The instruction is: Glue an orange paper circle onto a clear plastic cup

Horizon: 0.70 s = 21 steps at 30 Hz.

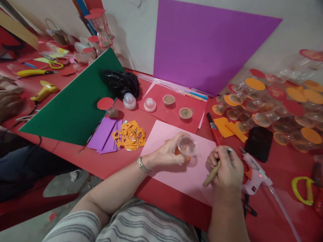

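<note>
My left hand [174, 148], with a watch on its wrist, is wrapped round a clear plastic cup [187, 146] above a pink sheet [161, 168]. Something orange shows under and through the cup. My right hand [225, 166] is closed on a tan stick-like tool [212, 174], its thick end pointing down to the left; its kind I cannot make out. Just right of that hand lies a white hot glue gun [257, 174] with a red light. Two small cups of sand-coloured filling [169, 99] and stacked clear cups [150, 105] stand behind the sheet.
Many clear cups with orange and red discs [255, 84] crowd the right. Purple strips [103, 134] and orange cut-paper rings [130, 135] lie left, before a green board [73, 104]. A cutter [212, 121] and yellow-handled scissors [302, 191] lie right. Another person's hand [10, 99] is far left.
</note>
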Each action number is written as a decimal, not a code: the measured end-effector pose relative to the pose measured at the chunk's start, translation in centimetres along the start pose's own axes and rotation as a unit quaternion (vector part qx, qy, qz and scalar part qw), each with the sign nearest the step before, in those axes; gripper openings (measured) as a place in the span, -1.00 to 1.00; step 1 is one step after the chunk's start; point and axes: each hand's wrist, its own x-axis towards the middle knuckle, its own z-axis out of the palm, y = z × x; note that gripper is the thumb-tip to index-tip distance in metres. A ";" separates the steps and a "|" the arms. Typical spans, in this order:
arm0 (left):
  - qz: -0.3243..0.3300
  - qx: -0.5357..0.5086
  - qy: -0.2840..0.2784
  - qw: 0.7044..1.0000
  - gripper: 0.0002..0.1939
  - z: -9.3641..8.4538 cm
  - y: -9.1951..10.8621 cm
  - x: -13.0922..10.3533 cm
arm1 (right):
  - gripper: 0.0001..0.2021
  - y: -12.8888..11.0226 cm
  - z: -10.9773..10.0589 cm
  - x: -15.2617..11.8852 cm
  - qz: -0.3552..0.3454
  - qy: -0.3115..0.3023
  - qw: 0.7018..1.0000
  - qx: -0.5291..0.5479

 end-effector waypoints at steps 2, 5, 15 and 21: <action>0.003 0.021 0.011 1.000 -0.53 0.1 -0.1 0.1 | -0.66 0.1 -0.1 0.1 -0.008 0.009 1.000 0.004; -0.008 0.059 0.028 0.998 -0.51 0.3 0.1 0.4 | -0.68 0.1 -0.2 0.3 -0.014 0.022 1.000 0.008; 0.011 0.096 0.033 0.995 -0.59 0.1 0.2 0.1 | -0.64 -0.3 -0.7 0.1 0.047 -0.030 0.997 -0.051; 0.039 0.040 0.039 0.998 -0.62 0.1 -0.4 0.1 | -0.63 0.8 -1.8 0.2 0.053 -0.082 0.988 -0.116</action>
